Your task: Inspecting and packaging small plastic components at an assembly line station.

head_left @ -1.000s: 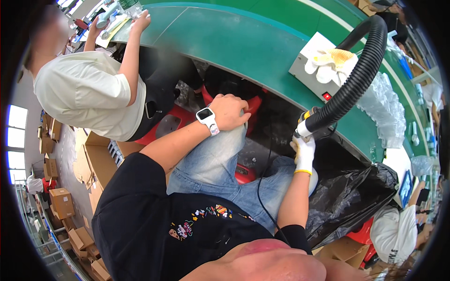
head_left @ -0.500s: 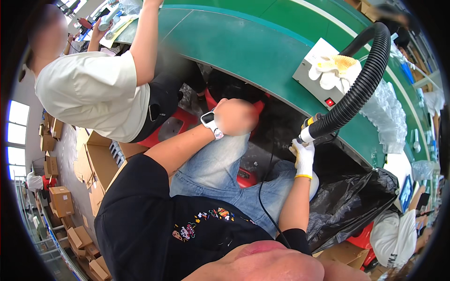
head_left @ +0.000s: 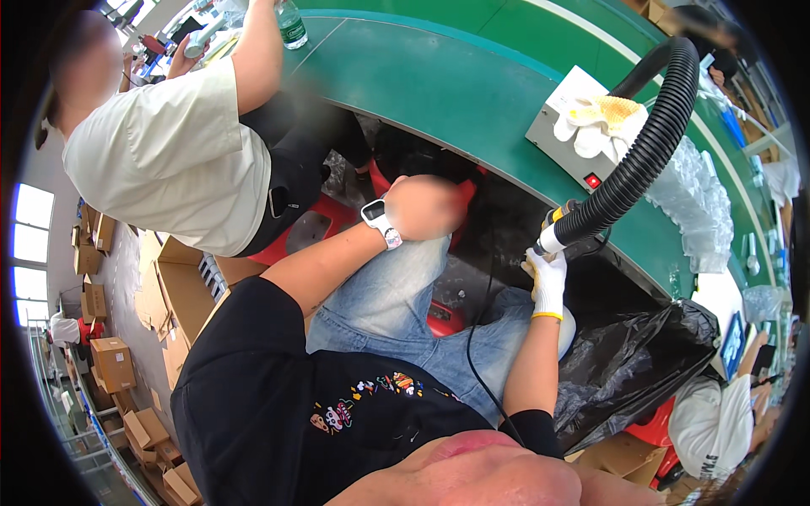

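Note:
My right hand (head_left: 548,282), in a white knitted glove with a yellow cuff, is closed round the white end fitting (head_left: 549,238) of a thick black corrugated hose (head_left: 626,173). A yellow-and-black band circles the fitting just above my fingers. From there the hose arches up over the table edge. My left hand (head_left: 424,208) rests near my left knee; it is blurred, so its fingers do not show. On that wrist is a white smartwatch (head_left: 374,212). A thin black cable (head_left: 473,358) hangs across my lap.
A green table (head_left: 413,93) runs across the top. On it stand a metal box (head_left: 576,105) with a red switch, white gloves (head_left: 601,126) and clear plastic packaging (head_left: 693,202). A black plastic bag (head_left: 633,358) hangs at right. A co-worker (head_left: 169,173) sits at left, near a bottle (head_left: 292,25).
The co-worker's raised arm has shifted a little, and a clear bottle with a green label now stands on the table beside it. My own hands have hardly moved.

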Action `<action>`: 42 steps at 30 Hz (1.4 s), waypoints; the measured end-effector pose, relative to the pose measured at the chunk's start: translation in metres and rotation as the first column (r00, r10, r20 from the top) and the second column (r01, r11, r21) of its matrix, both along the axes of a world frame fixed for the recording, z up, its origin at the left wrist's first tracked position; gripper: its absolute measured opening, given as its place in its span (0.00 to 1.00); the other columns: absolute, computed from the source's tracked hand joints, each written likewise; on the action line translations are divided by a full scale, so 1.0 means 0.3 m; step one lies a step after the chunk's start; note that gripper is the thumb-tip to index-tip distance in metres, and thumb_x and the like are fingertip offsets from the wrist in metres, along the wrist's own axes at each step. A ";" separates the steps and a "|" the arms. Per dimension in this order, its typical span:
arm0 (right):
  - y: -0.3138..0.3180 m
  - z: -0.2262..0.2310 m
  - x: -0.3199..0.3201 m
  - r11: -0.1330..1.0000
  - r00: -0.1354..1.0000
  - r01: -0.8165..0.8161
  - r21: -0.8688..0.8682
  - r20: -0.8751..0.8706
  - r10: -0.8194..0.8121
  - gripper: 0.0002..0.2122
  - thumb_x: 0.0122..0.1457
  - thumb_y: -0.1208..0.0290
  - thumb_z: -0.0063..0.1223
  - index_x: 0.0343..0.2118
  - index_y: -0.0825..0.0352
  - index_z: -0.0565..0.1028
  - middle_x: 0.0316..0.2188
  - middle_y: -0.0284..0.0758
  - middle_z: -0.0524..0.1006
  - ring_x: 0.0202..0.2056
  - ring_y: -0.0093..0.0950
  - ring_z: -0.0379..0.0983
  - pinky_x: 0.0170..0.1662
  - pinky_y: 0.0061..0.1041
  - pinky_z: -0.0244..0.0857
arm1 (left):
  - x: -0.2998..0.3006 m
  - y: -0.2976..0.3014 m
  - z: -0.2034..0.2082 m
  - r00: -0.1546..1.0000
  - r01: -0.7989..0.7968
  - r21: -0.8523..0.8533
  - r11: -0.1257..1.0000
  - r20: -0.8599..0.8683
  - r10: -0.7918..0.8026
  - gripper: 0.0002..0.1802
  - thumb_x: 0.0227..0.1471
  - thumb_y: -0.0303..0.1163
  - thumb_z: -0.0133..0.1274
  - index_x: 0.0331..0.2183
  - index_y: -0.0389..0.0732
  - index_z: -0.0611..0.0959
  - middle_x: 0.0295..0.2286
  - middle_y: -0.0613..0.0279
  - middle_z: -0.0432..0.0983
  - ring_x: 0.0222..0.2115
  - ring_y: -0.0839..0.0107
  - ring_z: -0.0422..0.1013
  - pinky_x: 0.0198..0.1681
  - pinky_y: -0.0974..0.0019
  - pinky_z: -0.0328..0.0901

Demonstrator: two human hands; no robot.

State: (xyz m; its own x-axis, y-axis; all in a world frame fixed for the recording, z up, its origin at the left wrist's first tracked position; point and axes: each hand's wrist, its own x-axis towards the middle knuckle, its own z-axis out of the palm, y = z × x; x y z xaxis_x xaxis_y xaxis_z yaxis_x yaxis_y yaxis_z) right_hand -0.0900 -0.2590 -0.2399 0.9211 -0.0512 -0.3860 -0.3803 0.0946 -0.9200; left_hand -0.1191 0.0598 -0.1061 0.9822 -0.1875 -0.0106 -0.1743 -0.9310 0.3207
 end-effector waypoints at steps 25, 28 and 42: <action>0.018 -0.018 0.006 0.996 0.996 0.084 -0.043 -0.030 -0.085 0.15 0.53 0.77 0.63 0.43 0.66 0.72 0.28 0.30 0.73 0.25 0.20 0.72 0.28 0.20 0.71 | -0.016 0.021 0.000 0.981 -0.063 -0.272 0.960 0.160 0.110 0.51 0.50 0.40 0.61 0.68 0.44 0.52 0.39 0.52 0.82 0.39 0.51 0.79 0.45 0.52 0.71; 0.015 -0.018 0.002 0.997 0.997 0.077 -0.027 -0.023 -0.078 0.15 0.53 0.77 0.63 0.42 0.66 0.72 0.28 0.30 0.73 0.25 0.20 0.71 0.28 0.20 0.71 | -0.010 0.031 -0.003 0.976 -0.090 -0.286 0.954 0.166 0.142 0.54 0.50 0.40 0.61 0.70 0.44 0.48 0.39 0.51 0.82 0.38 0.50 0.79 0.43 0.53 0.72; -0.009 -0.082 0.026 0.997 0.997 0.078 -0.005 -0.017 -0.078 0.24 0.55 0.79 0.61 0.56 0.74 0.70 0.36 0.40 0.78 0.27 0.22 0.72 0.27 0.21 0.69 | -0.002 0.075 0.027 0.971 -0.196 -0.270 0.943 0.078 0.224 0.43 0.52 0.39 0.60 0.67 0.49 0.62 0.37 0.52 0.82 0.34 0.53 0.79 0.39 0.55 0.74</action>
State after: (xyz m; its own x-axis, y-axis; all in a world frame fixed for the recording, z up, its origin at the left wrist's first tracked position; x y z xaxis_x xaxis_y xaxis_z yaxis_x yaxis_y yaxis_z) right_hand -0.0822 -0.2618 -0.2646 0.9076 -0.1241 -0.4011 -0.3875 0.1206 -0.9140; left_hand -0.1196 0.0822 -0.0980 0.9922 0.0409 0.1175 -0.0301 -0.8374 0.5458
